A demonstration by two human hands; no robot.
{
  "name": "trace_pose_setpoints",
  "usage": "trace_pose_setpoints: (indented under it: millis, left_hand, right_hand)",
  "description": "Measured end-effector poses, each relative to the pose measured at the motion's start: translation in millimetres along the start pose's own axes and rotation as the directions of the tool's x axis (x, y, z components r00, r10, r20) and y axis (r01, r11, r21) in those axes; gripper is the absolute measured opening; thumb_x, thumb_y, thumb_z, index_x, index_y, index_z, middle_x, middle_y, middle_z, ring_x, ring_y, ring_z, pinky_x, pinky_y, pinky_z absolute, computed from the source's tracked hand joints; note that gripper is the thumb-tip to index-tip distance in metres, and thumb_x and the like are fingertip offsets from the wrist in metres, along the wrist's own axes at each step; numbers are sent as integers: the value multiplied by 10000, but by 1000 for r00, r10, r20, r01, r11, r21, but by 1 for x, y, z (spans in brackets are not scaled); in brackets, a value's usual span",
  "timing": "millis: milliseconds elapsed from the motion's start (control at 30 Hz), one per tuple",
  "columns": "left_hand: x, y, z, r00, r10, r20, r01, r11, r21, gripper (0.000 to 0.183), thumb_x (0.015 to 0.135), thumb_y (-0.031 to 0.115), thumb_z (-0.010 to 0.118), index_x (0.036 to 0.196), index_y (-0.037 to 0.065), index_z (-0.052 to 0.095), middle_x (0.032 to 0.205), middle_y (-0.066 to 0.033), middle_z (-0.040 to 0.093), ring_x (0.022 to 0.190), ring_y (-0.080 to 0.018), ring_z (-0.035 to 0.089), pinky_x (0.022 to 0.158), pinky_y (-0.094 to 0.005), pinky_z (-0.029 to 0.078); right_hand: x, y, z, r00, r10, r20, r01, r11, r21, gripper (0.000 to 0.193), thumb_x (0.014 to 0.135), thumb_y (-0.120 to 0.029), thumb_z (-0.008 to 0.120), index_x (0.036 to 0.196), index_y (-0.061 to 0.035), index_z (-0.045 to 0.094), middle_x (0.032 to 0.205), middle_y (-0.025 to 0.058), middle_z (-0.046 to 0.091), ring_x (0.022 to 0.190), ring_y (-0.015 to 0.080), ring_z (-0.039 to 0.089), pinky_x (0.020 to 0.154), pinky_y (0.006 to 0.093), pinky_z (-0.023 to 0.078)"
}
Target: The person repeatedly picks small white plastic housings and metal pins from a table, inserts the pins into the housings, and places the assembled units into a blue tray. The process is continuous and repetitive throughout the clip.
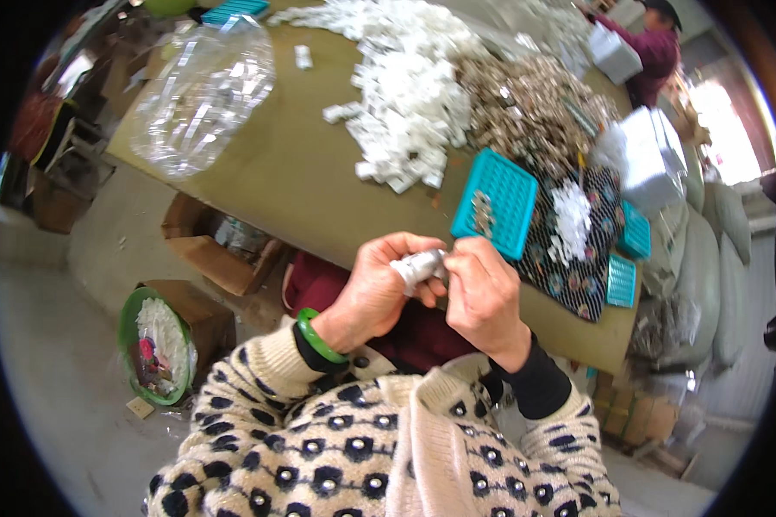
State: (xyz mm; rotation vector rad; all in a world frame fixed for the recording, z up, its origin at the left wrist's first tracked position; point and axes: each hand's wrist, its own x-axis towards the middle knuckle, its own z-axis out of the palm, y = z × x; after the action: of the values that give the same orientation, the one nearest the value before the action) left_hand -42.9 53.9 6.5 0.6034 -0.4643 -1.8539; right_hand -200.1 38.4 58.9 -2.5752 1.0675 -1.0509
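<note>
In front of my chest, my left hand is closed around a small whitish-grey piece, its exact kind not clear. My right hand is closed in a pinch at the right end of that piece; what its fingertips hold, if anything, is hidden. Just beyond my right hand lies a teal tray with a grid of pockets. A short row of small metal parts rests on its near left part. A large heap of white plastic pieces spreads over the table beyond my hands.
The olive table also bears a pile of brownish metal parts, a clear plastic bag and a patterned cloth with white pieces. A green basket and cardboard box stand below left. Another person is far right.
</note>
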Motion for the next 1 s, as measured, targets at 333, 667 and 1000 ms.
trace_pose_setpoints:
  millis: [333, 667, 1000]
  left_hand:
    - [-14, 14, -7, 1000, 25, -3, -25, 998, -62, 135, 931, 79, 623, 1039, -2, 636, 812, -74, 668, 654, -135, 659, 528, -242, 531]
    - [-23, 27, -21, 991, 89, -100, -93, 995, -37, 145, 904, 50, 642, 1045, 17, 636, 811, -78, 658, 544, -116, 576, 475, -226, 465]
    - [-39, 173, -30, 615, 762, 201, -705, 419, 572, 215, 900, -20, 549, 1102, 9, 615, 966, -157, 687, 593, -48, 529, 452, -159, 376]
  right_hand:
    - [15, -19, 13, 999, 13, 31, -15, 998, 58, 209, 733, 127, 582, 892, 0, 535, 820, 155, 574, 706, 308, 596, 618, 368, 493]
    - [29, -31, 35, 998, -31, 55, 34, 998, -47, 132, 773, 50, 592, 879, -3, 534, 847, 151, 549, 712, 340, 586, 611, 410, 492]
    - [47, 11, -8, 982, 181, 53, -186, 973, 136, 37, 823, -16, 630, 821, -23, 594, 735, 116, 585, 648, 278, 602, 578, 353, 475]
